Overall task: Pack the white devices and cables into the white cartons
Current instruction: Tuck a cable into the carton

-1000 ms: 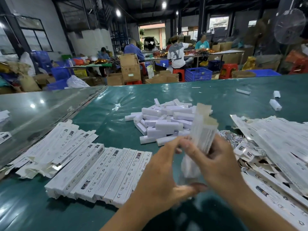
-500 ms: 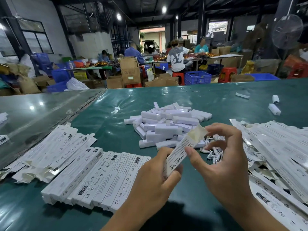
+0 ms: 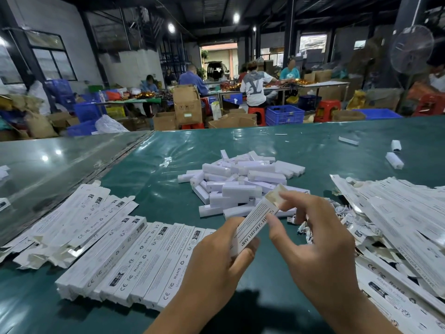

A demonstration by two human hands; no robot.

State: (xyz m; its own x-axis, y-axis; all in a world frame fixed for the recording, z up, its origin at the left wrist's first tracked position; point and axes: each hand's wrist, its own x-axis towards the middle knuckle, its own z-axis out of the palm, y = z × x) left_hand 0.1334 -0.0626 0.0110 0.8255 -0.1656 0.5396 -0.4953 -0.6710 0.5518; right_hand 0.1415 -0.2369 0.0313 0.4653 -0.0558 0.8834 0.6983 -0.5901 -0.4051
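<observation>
The carton [image 3: 256, 222] sits right between both hands, tilted so its open end points up and away, flaps sticking out at the top. Left hand [image 3: 216, 263] has it by the lower end, fingers curled round the back and thumb along the side, so it's a proper grip. Right hand [image 3: 320, 242] is on the upper half: thumb pressed against the printed face, index finger curled over onto the top flap, other fingers loosely bent behind. So both hands are closed onto the same carton, held up above the table [image 3: 168, 169], not resting on it.

Just past the carton's top end is the pile of devices [image 3: 240, 184], a loose heap of white sticks. Peeking out under the right hand's fingers is a tangle of cables [image 3: 307, 231]. Left of the left hand there's a neat row of filled cartons [image 3: 134, 259] lying side by side, with messier ones [image 3: 72, 213] behind. Off to the right is a big stack of flat cartons [image 3: 397, 218], some slid down toward the table edge. A few stray devices [image 3: 394, 160] lie well apart at the far right.
</observation>
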